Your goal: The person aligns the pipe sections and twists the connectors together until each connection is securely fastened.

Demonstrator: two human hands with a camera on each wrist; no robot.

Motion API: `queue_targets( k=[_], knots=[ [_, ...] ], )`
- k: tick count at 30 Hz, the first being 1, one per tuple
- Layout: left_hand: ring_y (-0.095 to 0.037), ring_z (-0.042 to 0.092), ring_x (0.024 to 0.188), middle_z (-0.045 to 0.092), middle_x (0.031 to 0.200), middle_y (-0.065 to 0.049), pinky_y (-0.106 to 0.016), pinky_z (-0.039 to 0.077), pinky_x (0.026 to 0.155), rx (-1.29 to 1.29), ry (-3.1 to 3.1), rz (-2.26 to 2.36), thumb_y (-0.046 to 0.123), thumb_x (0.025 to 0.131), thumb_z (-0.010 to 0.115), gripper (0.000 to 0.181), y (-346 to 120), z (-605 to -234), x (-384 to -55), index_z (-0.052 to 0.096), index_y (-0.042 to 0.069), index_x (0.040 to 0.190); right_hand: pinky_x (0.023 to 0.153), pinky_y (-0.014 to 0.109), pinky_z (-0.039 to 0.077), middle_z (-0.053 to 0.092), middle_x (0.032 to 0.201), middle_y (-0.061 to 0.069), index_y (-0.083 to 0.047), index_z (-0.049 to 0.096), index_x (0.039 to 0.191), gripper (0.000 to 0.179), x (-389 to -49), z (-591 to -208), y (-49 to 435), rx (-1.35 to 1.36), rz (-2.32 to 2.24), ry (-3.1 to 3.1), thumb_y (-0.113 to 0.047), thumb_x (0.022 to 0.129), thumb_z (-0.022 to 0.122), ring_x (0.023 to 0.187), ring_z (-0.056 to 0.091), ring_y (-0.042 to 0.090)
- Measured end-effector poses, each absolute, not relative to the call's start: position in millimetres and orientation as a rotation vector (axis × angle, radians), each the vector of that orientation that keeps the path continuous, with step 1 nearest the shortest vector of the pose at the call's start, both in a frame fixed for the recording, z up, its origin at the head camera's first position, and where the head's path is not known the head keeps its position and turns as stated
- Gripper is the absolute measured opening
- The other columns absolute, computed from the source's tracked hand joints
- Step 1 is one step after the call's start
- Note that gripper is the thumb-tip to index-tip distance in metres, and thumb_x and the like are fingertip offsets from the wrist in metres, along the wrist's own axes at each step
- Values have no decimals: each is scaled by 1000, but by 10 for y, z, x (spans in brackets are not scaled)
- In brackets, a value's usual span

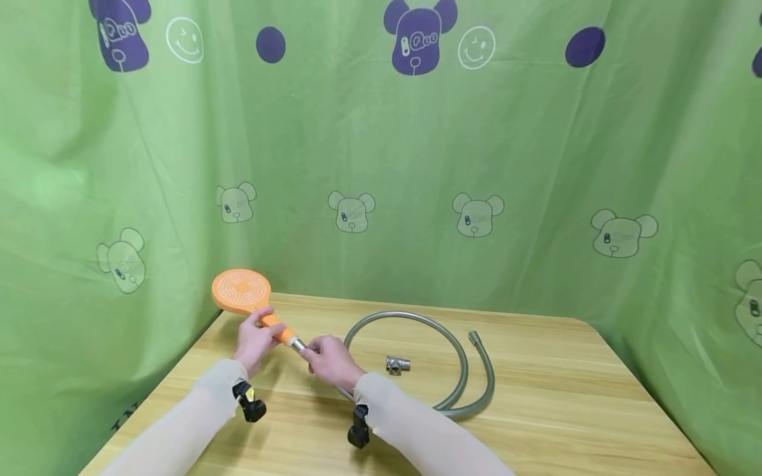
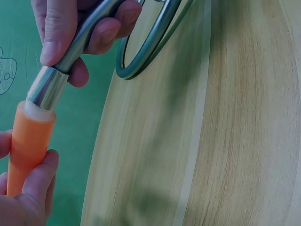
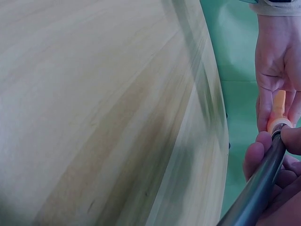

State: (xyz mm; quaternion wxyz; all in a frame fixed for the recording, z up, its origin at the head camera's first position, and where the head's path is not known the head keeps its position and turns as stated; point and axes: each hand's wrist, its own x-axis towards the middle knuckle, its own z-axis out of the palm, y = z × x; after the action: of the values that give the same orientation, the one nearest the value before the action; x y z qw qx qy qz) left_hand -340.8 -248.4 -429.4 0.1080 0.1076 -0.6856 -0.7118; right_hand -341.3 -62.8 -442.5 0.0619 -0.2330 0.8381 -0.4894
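An orange shower head (image 1: 241, 291) with a round, dotted face is held above the table's left side. My left hand (image 1: 256, 340) grips its orange handle (image 2: 29, 141). At the handle's end sits a metal hose nut (image 2: 48, 88), meeting a pale ring on the handle. My right hand (image 1: 332, 360) pinches the grey shower hose (image 3: 256, 188) right behind that nut, thumb on one side and fingers curled under. From there the hose loops across the table, and its free end (image 1: 474, 338) points up at the right.
A small metal tee valve (image 1: 395, 365) lies on the wooden table (image 1: 565, 396) inside the hose loop. Green printed curtains (image 1: 417, 132) stand around the back and both sides. Black wrist cameras (image 1: 359, 428) hang under both sleeves.
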Motion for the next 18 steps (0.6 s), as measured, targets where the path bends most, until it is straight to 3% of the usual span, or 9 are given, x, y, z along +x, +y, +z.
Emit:
queue_targets(
  k=[6, 13, 18],
  knots=[
    [-39, 55, 120, 38, 148, -35, -23, 59, 85, 310, -2022, -2062, -5, 92, 64, 62, -2481, -4301, -3406, 41, 2, 149, 43, 21, 38, 61, 63, -2, -3, 71, 90, 23, -3413, -4431, -621, -717, -1484, 2547, -22, 100, 63, 52, 49, 9],
    [-26, 61, 101, 46, 134, -31, -18, 58, 78, 306, -2006, -2017, -6, 91, 66, 58, -2478, -4327, -3419, 44, 1, 145, 42, 21, 37, 62, 63, -2, -4, 72, 90, 23, -3404, -4428, -619, -718, -1491, 2552, -23, 99, 64, 52, 48, 9],
    [-23, 60, 100, 48, 129, -29, -17, 58, 78, 276, -2013, -1979, -6, 91, 66, 56, -2472, -4315, -3411, 46, 1, 142, 43, 21, 37, 61, 63, -2, -3, 72, 90, 23, -3409, -4428, -632, -719, -1497, 2551, -23, 99, 64, 52, 48, 9]
  ],
)
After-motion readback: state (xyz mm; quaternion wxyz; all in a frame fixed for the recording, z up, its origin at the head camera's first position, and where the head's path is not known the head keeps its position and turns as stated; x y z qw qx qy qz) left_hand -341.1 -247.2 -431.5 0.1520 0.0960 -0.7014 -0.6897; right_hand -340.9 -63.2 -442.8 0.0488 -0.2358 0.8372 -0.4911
